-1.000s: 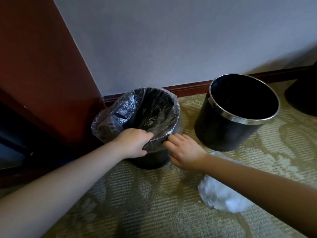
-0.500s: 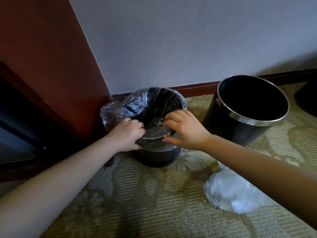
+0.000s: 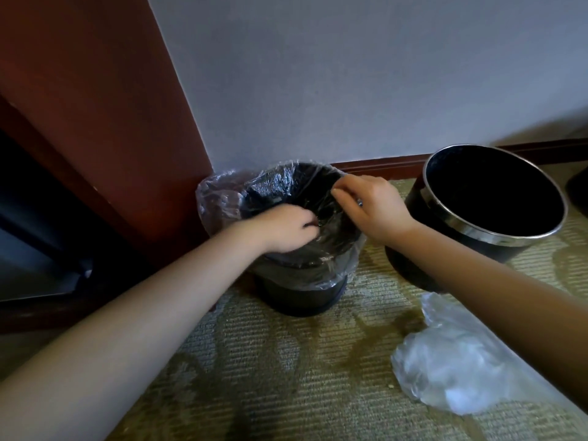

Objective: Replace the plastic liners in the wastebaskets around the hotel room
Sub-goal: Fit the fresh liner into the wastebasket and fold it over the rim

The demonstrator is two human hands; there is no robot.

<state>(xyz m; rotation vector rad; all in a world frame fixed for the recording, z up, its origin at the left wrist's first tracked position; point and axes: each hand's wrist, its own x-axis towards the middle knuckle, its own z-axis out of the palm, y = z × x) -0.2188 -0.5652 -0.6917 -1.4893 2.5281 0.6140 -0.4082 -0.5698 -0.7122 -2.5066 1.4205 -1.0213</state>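
Observation:
A small black wastebasket (image 3: 302, 297) stands on the carpet by the wall, with a clear plastic liner (image 3: 222, 202) draped over its rim and hanging down its sides. My left hand (image 3: 286, 230) reaches into the basket's mouth, fingers curled into the liner. My right hand (image 3: 369, 205) pinches the liner at the right side of the rim. To the right stands a second black wastebasket (image 3: 445, 249) with a silver rim band and no liner, tilted toward me. A crumpled clear plastic bag (image 3: 451, 374) lies on the carpet under my right forearm.
A dark red wooden panel (image 3: 95, 122) rises at the left, with a dark opening (image 3: 31, 233) below it. A grey wall (image 3: 350, 74) with a red-brown skirting board (image 3: 381, 163) runs behind the baskets. Another dark object (image 3: 580, 192) sits at the right edge.
Both hands moved up from the near outer rim. The left hand went inside the basket's mouth, and the right shifted to the far right rim. The liner now hangs lower over the front.

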